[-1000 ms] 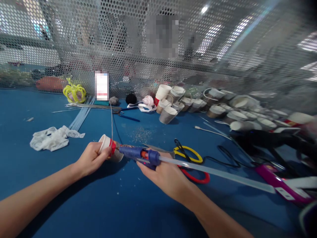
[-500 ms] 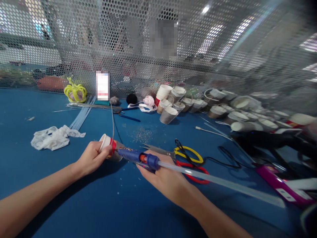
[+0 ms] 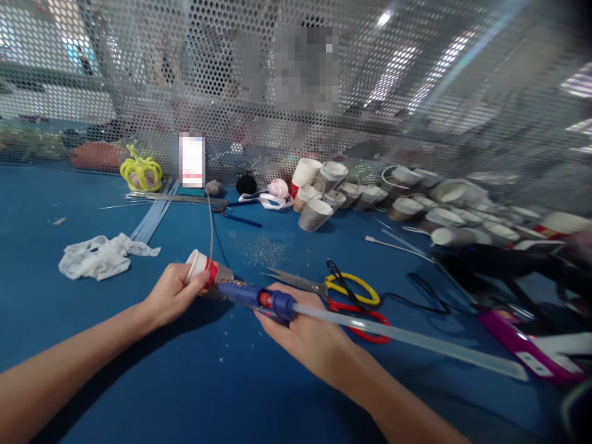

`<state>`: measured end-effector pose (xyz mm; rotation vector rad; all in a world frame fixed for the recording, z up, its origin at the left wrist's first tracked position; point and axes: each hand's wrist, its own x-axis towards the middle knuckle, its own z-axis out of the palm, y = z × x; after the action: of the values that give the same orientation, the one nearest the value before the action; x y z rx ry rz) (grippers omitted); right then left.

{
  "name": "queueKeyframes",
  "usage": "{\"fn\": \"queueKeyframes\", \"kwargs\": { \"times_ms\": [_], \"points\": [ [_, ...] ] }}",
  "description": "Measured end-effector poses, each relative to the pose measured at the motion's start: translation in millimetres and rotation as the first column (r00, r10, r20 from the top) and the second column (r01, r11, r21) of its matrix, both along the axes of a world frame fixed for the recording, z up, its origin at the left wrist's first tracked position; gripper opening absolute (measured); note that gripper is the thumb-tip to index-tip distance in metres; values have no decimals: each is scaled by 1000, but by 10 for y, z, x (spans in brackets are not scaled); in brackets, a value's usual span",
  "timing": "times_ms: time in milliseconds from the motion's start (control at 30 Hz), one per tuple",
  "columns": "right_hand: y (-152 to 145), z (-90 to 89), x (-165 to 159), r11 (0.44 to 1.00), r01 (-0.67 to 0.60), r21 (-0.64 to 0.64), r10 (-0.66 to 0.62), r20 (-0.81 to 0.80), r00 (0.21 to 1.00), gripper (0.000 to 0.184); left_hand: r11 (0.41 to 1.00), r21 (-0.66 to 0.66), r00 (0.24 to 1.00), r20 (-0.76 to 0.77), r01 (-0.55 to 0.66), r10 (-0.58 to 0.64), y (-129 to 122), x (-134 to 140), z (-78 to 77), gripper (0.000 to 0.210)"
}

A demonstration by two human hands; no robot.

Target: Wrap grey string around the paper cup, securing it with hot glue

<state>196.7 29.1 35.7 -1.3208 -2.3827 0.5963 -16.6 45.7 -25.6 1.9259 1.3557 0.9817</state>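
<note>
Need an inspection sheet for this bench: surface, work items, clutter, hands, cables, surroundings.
Surface: blue table, pale scraps and specks scattered on it.
Work items: paper cup, tilted; gray strand running to it; blue glue gun, nozzle at the cup, contact unclear; clear glue stick projecting from its rear.
Clutter: scissors by the right hand; white lace; grouped cups behind.
Hands: left fingers hold the cup; right fingers hold the gun.
Cables: black cable right of the scissors; white cable beyond.
Surroundings: perforated screen behind the table.
</note>
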Motion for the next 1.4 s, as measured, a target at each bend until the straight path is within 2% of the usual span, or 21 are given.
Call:
{"fn": "queueKeyframes", "kwargs": {
  "times_ms": [167, 433, 633, 733, 867, 1100, 1400],
  "points": [
    [49, -18, 13, 998, 42, 36, -42, -6, 999, 9, 999, 17, 1000, -17, 27, -27, -18, 0, 20, 35],
    [97, -49, 11, 990, 91, 110, -90, -20, 996, 10, 987, 126, 993, -77, 96, -87, -7, -11, 28, 32],
    [102, -40, -1, 989, 151, -1, -150, -62, 987, 16, 982, 138, 990, -74, 128, -119, -23, -17, 36, 31],
    [107, -49, -12, 987, 145, -72, -152, -108, 982, 16, 983, 135, 990, -88, 125, -114, -21, -24, 30, 32],
    [111, -52, -16, 986, 131, -99, -146, -157, 977, 12, 973, 180, 982, -147, 141, -115, -16, -38, 14, 33],
    [94, 2, 2, 963, 141, -230, -177, -146, 973, 15, 961, 209, 978, -143, 183, -155, -21, -31, 32, 29],
    [145, -2, 11, 953, 96, -287, -150, -173, 973, 16, 927, 301, 965, -199, 225, -170, -15, -43, 44, 29]
  ]
}}
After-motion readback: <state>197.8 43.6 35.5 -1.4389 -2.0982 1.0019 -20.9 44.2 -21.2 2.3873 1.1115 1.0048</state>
